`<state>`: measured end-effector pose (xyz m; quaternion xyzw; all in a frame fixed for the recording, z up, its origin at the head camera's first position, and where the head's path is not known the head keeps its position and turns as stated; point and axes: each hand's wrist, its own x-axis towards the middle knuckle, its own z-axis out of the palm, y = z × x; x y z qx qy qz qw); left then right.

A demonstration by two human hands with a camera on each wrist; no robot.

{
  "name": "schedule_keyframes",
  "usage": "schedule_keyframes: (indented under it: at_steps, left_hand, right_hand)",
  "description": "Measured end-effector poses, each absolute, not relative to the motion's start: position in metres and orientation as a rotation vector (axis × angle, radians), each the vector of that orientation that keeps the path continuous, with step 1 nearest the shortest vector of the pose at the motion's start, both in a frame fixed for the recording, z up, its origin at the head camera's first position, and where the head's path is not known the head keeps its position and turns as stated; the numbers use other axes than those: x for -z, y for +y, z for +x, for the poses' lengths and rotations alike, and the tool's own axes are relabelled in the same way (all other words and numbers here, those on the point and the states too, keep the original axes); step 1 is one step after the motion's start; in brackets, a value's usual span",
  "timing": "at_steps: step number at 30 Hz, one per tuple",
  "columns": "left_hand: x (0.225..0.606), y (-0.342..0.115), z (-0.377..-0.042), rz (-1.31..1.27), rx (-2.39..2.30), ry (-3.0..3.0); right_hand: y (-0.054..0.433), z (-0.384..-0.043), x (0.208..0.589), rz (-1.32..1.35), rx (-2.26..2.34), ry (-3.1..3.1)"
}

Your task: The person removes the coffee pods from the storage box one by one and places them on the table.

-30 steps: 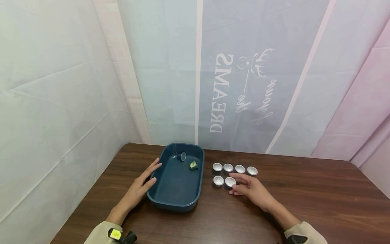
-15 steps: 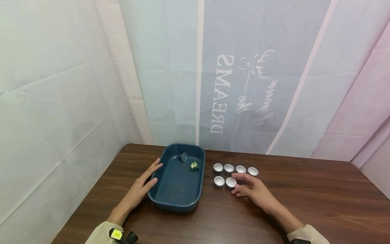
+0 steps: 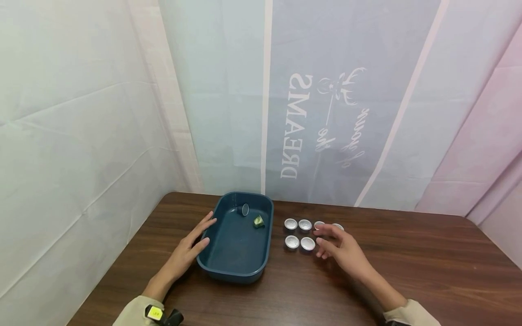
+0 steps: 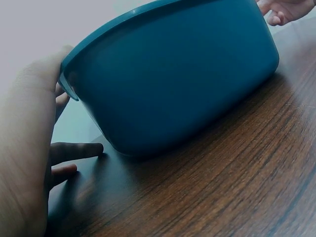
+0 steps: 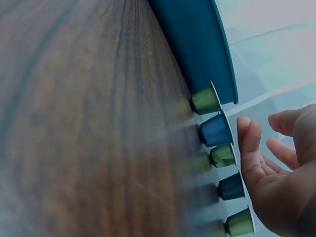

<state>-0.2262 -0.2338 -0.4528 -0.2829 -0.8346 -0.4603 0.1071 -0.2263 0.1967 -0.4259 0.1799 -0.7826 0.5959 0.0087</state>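
Observation:
Several coffee capsules (image 3: pixel 292 242) stand lid-up in two rows on the table, their silver foil tops showing. From the side, the right wrist view shows green bodies and blue bodies (image 5: pixel 216 130). My right hand (image 3: pixel 345 253) hovers over the right part of the rows, fingers loosely bent and holding nothing; it partly covers the two rightmost back capsules. A blue plastic basin (image 3: pixel 233 274) stands to the left, with a green capsule (image 3: pixel 258 221) and a dark capsule (image 3: pixel 244 209) lying inside. Along the basin's left rim rests my left hand (image 3: pixel 185 253), its fingers spread.
The brown wooden table (image 3: pixel 428 262) runs under everything. Behind it hangs a printed curtain (image 3: pixel 326 113), and a pale sheet (image 3: pixel 81 136) drapes the left side, close to the table edge.
My right hand has moved back and slightly right, away from the front right capsule and over the back row. My left hand and the basin have stayed put.

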Motion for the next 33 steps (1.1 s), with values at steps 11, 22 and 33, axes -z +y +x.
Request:
schedule_keyframes:
  at_steps: [11,22,33]
  left_hand:
    - [0.453,-0.235,-0.228,-0.838,1.362,-2.455]
    - [0.451,-0.233,-0.224,-0.835,1.403,-2.438]
    - [0.424,-0.222,-0.208,-0.829,1.390,-2.436]
  right_hand:
    - [0.175,-0.228,0.400,0.721,-1.917,-2.352]
    - [0.147,-0.249,0.381,1.010,-1.940,-2.269]
    - [0.118,-0.278,0.376,1.212,-1.723,-2.388]
